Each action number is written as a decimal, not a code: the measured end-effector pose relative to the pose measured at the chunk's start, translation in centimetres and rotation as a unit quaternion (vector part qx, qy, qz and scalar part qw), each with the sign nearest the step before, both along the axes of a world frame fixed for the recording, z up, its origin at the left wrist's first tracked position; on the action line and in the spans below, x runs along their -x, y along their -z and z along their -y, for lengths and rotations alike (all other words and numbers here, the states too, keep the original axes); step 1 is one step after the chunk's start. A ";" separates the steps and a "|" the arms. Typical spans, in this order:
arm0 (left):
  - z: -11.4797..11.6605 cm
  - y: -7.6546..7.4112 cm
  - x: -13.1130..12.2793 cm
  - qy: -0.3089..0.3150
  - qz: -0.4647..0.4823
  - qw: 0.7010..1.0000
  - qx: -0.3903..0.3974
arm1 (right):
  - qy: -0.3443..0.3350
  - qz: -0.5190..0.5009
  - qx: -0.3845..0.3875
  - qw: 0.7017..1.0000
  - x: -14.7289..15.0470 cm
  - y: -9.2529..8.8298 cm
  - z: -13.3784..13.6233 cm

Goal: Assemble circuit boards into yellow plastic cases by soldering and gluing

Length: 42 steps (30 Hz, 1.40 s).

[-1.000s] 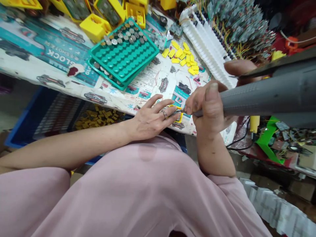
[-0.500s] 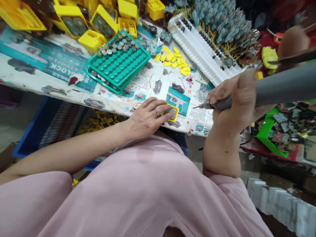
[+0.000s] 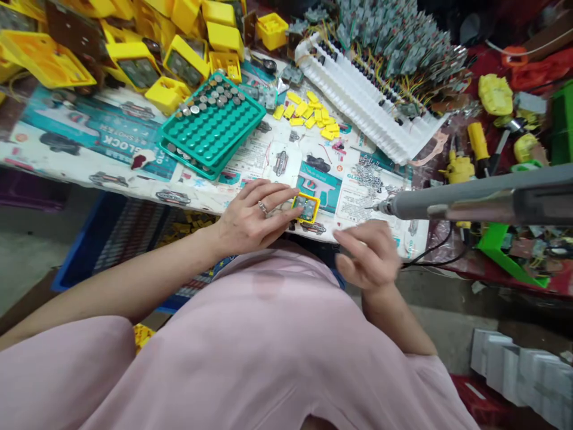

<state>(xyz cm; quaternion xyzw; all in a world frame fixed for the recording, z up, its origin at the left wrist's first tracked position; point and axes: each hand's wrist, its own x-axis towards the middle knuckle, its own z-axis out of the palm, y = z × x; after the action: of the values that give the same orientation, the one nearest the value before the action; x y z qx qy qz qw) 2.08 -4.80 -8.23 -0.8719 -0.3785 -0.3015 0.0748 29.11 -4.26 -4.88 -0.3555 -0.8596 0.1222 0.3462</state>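
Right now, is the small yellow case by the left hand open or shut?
Open: no cover hides the grey parts inside the yellow case, which the left hand touches.

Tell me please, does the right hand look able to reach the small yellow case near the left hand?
Probably yes. The right hand looks empty, and nothing seems to stand between it and the yellow case; the left hand touches only the case's left side.
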 end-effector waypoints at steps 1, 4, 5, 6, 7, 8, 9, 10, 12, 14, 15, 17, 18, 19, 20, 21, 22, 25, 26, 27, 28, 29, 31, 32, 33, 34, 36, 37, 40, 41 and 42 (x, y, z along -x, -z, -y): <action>0.0 0.0 0.0 -0.002 -0.003 1.000 -0.004 | -0.010 0.011 -0.045 0.999 0.6 0.6 0.1; 0.0 0.1 -0.1 -0.008 0.003 1.000 0.025 | -0.018 0.068 -0.124 0.990 2.1 1.8 -0.4; 0.0 0.2 -0.1 -0.009 0.010 0.999 0.045 | -0.018 0.083 -0.126 0.988 2.4 2.0 -0.7; 0.0 0.2 -0.1 -0.009 0.018 0.998 0.063 | -0.019 0.093 -0.127 0.987 2.5 2.0 -0.9; 0.0 0.2 -0.1 -0.009 0.023 0.997 0.076 | -0.018 0.100 -0.128 0.987 2.6 2.0 -1.0; 0.0 0.2 -0.1 -0.009 0.024 0.996 0.082 | -0.016 0.107 -0.130 0.986 2.6 1.9 -1.1; 0.0 0.3 -0.1 -0.010 0.022 0.997 0.079 | -0.014 0.114 -0.131 0.985 2.5 1.8 -1.2; 0.0 0.3 -0.1 -0.010 0.020 0.997 0.068 | -0.012 0.123 -0.132 0.984 2.5 1.7 -1.2; -0.1 0.5 -0.1 -0.009 0.023 0.999 0.039 | -0.016 0.135 -0.138 0.981 2.5 1.4 -1.2; -0.1 0.6 -0.2 -0.001 0.039 0.999 0.036 | -0.022 0.140 -0.147 0.979 2.6 1.3 -1.3; -0.1 0.6 -0.3 0.006 0.049 0.998 0.050 | -0.024 0.138 -0.147 0.979 2.6 1.3 -1.3; -0.2 0.5 -0.5 0.018 0.067 0.992 0.102 | -0.022 0.119 -0.133 0.984 2.7 1.4 -1.5; -0.3 0.4 -0.7 0.020 0.073 0.989 0.130 | -0.020 0.102 -0.116 0.988 2.8 1.5 -1.5; -0.4 0.2 -0.9 0.018 0.076 0.985 0.156 | -0.015 0.080 -0.098 0.992 2.8 1.4 -1.6; -0.6 0.0 -1.1 0.013 0.078 0.981 0.179 | -0.008 0.056 -0.081 0.995 2.8 1.4 -1.7; -0.8 -0.3 -1.3 0.005 0.086 0.976 0.200 | 0.002 0.032 -0.063 0.997 2.8 1.2 -1.7; -0.9 -0.6 -1.4 -0.006 0.103 0.970 0.221 | 0.015 0.010 -0.044 0.999 2.9 1.0 -1.7; -1.2 -1.7 -1.4 -0.028 0.261 0.908 0.326 | 0.056 -0.055 0.015 0.997 2.9 0.2 -1.5; -1.2 -2.1 -1.3 -0.024 0.340 0.857 0.386 | 0.059 -0.080 0.035 0.994 3.0 0.0 -1.4; -1.1 -2.5 -1.2 -0.012 0.414 0.787 0.458 | 0.055 -0.103 0.053 0.992 3.1 -0.1 -1.3; -1.0 -2.9 -1.1 0.008 0.471 0.705 0.530 | 0.044 -0.122 0.069 0.989 3.3 -0.2 -1.2; -0.8 -3.2 -1.0 0.028 0.508 0.623 0.594 | 0.028 -0.135 0.082 0.987 3.6 -0.3 -1.1; -0.2 -3.7 -1.0 0.051 0.540 0.496 0.678 | -0.004 -0.134 0.093 0.987 4.3 -0.3 -1.1; 0.1 -3.8 -1.1 0.052 0.548 0.456 0.700 | -0.016 -0.125 0.086 0.988 4.8 -0.4 -1.1; 0.4 -3.9 -1.2 0.050 0.556 0.430 0.709 | -0.026 -0.112 0.070 0.991 5.3 -0.4 -1.2; 0.7 -4.0 -1.4 0.046 0.564 0.413 0.714 | -0.036 -0.097 0.053 0.993 5.9 -0.5 -1.3; 1.3 -4.0 -1.6 0.044 0.567 0.402 0.718 | -0.051 -0.078 0.031 0.995 6.8 -0.6 -1.5; 1.6 -4.0 -1.6 0.049 0.563 0.409 0.716 | -0.058 -0.074 0.033 0.995 7.2 -0.7 -1.5; 2.2 -4.1 -1.4 0.076 0.547 0.445 0.705 | -0.076 -0.079 0.084 0.990 7.8 -0.8 -1.5; 2.4 -4.0 -1.3 0.085 0.547 0.450 0.701 | -0.082 -0.082 0.105 0.988 7.9 -0.9 -1.4; 2.6 -4.0 -1.2 0.089 0.554 0.448 0.696 | -0.086 -0.086 0.125 0.985 7.9 -0.9 -1.3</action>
<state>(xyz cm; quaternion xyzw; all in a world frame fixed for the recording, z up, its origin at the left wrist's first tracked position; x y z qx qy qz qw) 3.30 -7.44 -4.24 -0.3095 -0.3431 -0.3614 -0.8099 21.22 -2.99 -4.00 -0.3085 -0.8319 0.2882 0.3600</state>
